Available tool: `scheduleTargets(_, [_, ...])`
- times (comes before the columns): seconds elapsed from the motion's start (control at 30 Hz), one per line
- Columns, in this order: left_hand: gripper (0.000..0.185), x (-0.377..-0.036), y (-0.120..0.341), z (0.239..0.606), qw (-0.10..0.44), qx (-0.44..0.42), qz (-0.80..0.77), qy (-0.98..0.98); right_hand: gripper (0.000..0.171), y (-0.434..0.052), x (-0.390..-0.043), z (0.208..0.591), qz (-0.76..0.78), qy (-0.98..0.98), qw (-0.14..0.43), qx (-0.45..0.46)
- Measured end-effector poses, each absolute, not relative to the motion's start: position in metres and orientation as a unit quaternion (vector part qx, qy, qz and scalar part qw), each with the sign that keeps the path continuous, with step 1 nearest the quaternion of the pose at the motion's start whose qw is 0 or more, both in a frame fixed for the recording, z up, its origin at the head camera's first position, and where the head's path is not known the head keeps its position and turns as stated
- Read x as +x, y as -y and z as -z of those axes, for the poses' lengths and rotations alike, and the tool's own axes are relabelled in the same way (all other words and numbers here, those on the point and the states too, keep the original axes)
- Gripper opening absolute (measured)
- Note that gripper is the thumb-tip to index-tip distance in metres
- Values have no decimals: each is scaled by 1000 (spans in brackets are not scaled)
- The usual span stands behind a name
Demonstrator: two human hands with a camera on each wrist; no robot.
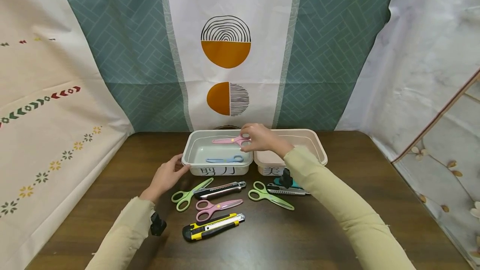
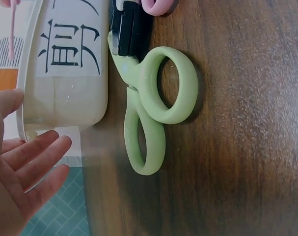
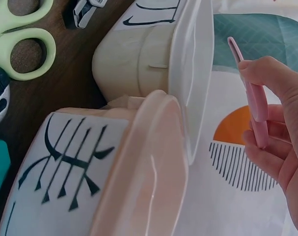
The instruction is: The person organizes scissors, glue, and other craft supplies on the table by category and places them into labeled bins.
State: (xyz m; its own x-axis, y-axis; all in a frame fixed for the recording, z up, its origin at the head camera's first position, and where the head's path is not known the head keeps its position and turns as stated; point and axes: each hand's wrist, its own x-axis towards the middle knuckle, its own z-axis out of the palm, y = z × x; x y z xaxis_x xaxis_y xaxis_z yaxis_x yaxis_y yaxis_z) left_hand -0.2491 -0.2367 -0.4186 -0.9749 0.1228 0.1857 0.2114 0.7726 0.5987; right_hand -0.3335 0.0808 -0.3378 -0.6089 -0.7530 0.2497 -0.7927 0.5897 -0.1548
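Note:
My right hand holds pink scissors by the handles above the left white bin, blades pointing left. The right wrist view shows the same scissors between thumb and fingers. Blue scissors lie inside that bin. My left hand rests at its front left corner; in the left wrist view the thumb touches the rim and the other fingers extend loosely. Green scissors lie nearest my left hand. A pale pinkish bin stands under my right wrist, partly hidden by it.
Before the bins lie a black utility knife, pink scissors, a yellow-black utility knife and green scissors. A teal utility knife and a silver one lie partly behind my right sleeve. Fabric hangs behind the table.

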Motion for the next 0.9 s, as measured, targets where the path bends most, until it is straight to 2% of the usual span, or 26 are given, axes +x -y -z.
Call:
scheduleTargets(0.2, [55, -249, 236, 419, 68, -88, 323, 940, 41, -75, -340, 349, -136, 891, 58, 429])
scheduleTargets(0.9, [55, -248, 237, 418, 66, -85, 331, 938, 38, -56, -348, 369, -174, 882, 55, 434])
